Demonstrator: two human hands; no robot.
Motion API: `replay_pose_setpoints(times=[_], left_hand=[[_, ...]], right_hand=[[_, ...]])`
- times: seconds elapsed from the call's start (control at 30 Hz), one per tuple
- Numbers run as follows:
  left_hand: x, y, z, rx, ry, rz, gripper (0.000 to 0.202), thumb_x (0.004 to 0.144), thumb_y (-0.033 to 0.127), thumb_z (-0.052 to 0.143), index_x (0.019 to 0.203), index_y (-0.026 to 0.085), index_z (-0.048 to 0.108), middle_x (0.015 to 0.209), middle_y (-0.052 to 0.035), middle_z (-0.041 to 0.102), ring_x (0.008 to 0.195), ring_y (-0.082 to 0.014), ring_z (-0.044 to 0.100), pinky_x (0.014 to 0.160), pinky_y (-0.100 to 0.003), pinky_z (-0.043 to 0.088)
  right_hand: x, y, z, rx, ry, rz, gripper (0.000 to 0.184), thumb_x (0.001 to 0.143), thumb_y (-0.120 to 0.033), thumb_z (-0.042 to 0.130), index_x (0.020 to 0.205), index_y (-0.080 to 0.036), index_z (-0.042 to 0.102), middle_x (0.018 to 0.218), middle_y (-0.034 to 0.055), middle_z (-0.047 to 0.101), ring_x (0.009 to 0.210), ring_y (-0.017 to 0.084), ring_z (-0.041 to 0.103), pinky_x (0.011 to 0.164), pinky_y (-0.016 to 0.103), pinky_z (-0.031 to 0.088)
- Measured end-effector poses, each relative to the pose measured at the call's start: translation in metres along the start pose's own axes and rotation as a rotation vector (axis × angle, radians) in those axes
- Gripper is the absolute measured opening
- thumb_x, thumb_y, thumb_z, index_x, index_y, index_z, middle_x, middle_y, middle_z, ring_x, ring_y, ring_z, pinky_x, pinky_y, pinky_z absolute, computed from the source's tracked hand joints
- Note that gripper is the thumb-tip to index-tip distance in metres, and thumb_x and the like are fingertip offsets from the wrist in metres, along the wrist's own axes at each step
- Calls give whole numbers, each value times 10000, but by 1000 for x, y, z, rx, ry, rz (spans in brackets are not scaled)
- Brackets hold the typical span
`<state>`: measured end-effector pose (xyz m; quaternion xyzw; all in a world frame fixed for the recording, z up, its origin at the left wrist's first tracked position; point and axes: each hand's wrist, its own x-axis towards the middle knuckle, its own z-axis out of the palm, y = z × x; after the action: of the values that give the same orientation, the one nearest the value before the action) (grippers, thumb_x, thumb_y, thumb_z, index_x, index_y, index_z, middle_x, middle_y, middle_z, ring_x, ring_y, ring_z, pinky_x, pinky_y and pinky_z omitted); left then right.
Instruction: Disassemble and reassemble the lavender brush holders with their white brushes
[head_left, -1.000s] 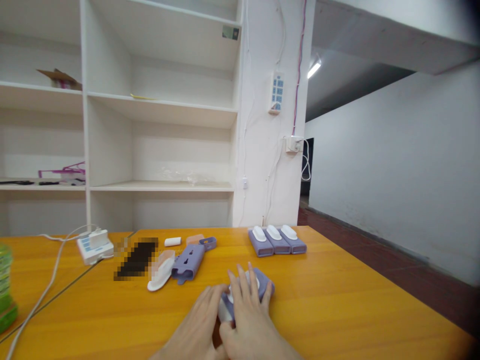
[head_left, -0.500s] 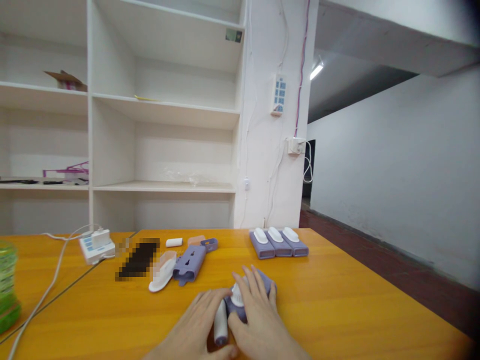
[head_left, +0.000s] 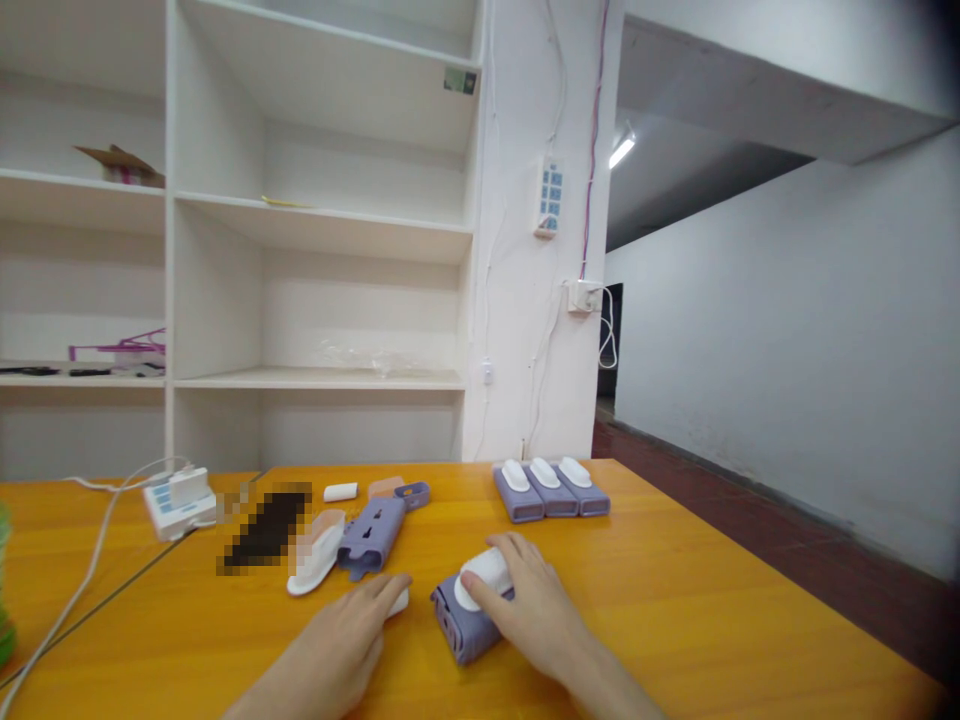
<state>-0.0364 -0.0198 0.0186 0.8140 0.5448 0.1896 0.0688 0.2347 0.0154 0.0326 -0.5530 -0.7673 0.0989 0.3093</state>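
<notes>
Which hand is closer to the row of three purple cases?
Right. The right hand lies on the single purple case just in front of the row; the left hand lies farther left, fingertips on a small white piece.

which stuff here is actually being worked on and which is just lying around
In hand: purple case with white insert, under the right hand; small white piece, under the left hand.
Lying about: three purple cases in a row, open purple sleeve, white shell, power strip.
</notes>
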Motion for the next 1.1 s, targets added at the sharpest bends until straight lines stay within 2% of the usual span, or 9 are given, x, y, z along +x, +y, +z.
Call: replay_pose_setpoints(times=[0.23,0.33,0.47,0.57,0.7,0.83,0.93,1.03,1.1], left_hand=[[-1,7,0,350,-61,-240,711,794,-120,337,1374,177,622,1321,-190,675,1181,-332,673,1035,-509,488],[-2,-9,4,325,-1,-294,643,862,-73,328,1411,161,567,1354,-204,641,1157,-314,688,986,-449,519],[1,-29,-1,346,24,-405,541,926,5,325,1453,47,437,1306,-258,646,1132,-336,686,954,-460,512],[6,-33,-10,355,27,-428,512,940,8,298,1443,35,395,1287,-256,643,1117,-327,685,948,-455,500],[10,-28,-18,348,49,-459,441,963,25,266,1351,92,462,1337,-264,584,953,-292,738,846,-435,535],[8,-23,-21,376,113,-457,412,998,87,256,1324,134,503,1508,-266,418,946,-282,739,810,-436,558],[5,-12,-17,437,168,-428,391,975,138,371,1322,119,550,1480,-272,461,1110,-372,681,823,-478,569],[1,8,0,277,202,-246,337,996,342,464,1243,180,625,1333,-200,622,1204,-366,631,947,-483,543],[-1,23,16,86,210,-90,424,955,496,549,1300,256,601,1373,-146,630,1274,-337,594,1069,-459,484]], right_hand=[[1,-1,-3,11,-5,-8,501,908,-620,575,1215,-229,639,1234,86,654,1161,292,579,1000,345,403],[1,0,-3,6,-9,-6,502,906,-622,580,1212,-229,638,1243,84,651,1163,290,576,993,340,402],[1,2,-2,19,9,-20,485,911,-613,583,1196,-225,641,1234,85,653,1153,291,578,988,338,405],[2,2,-1,16,7,-21,476,907,-605,595,1183,-220,647,1213,89,658,1136,295,584,981,341,409],[2,2,0,22,6,-22,470,906,-607,594,1173,-224,652,1204,86,659,1129,290,585,981,341,409],[5,7,-8,70,-34,-25,515,861,-604,652,1191,-209,652,1199,86,651,1134,278,587,985,329,410],[6,11,-15,109,-101,-47,545,808,-588,717,1198,-213,649,1184,73,650,1105,260,606,951,309,427],[2,6,-16,57,-74,-15,522,814,-609,700,1159,-220,655,1137,70,665,1062,272,628,897,324,442],[-3,-2,-11,-17,-29,8,502,824,-634,675,1109,-221,665,1106,81,670,1033,292,638,861,340,444]])
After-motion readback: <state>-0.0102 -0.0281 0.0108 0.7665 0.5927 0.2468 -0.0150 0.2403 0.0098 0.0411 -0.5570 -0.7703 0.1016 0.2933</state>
